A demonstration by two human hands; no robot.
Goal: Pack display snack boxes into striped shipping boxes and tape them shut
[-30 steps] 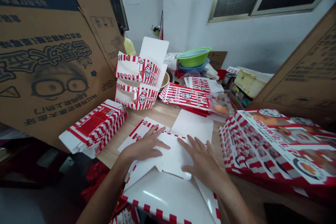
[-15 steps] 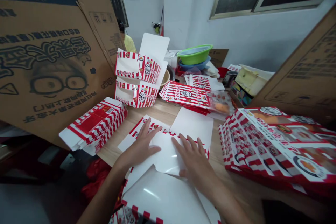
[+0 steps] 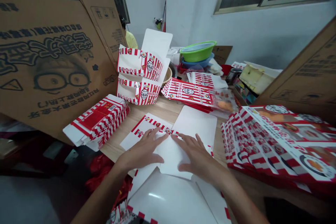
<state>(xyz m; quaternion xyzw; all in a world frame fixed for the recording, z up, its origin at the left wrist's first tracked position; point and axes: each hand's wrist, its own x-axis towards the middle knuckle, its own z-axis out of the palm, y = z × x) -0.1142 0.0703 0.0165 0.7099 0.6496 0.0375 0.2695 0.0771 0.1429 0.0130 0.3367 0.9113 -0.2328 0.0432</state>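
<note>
In front of me lies a partly folded cardboard box [image 3: 170,196], its white inside facing up and its red-and-white striped edge showing at the near side. My left hand [image 3: 144,150] rests on a white flap [image 3: 173,152] in the box's middle, fingers stretched and thumb apart. From the right, my right hand [image 3: 195,155] lies on the same flap, its fingers spread. The fingertips of both hands point toward each other near the far crease. Beyond them, a broad white panel [image 3: 195,124] and a striped flap [image 3: 143,126] lie on the table.
A stack of flat striped boxes [image 3: 99,119] sits at left, and more printed cartons [image 3: 278,147] pile up at right. Two folded-up boxes [image 3: 140,77] stand stacked at the back. Behind are striped packs [image 3: 189,92] and a green basin [image 3: 198,52]. Large brown cartons [image 3: 52,52] flank the table.
My right hand has shifted left and inward along the flap, closer to my left hand. My left hand has slid slightly, its fingers now nearer the crease. The view has tilted a little.
</note>
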